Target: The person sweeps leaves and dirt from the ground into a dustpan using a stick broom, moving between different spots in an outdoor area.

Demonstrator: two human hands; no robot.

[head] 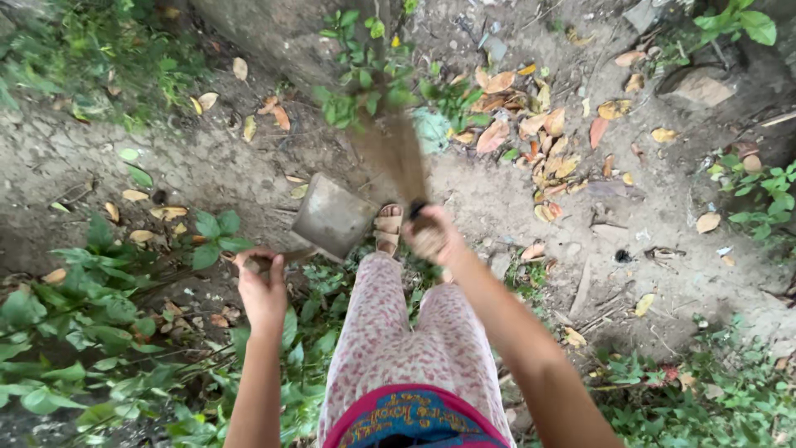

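Both hands are closed: right hand (431, 236) grips a blurred broom (396, 153), left hand (262, 286) a dustpan (333, 217) handle.

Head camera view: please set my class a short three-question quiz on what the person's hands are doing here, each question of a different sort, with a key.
1. True or false: the right hand grips a broom of brown bristles.
2. Which does the left hand hold? A) a leaf B) the handle of a grey dustpan C) nothing
3. Fill in: dry fallen leaves lie on the bare ____ ahead of the broom.

Key: 1 true; 2 B; 3 ground. The broom is motion-blurred, so its bristle tips cannot be made out.
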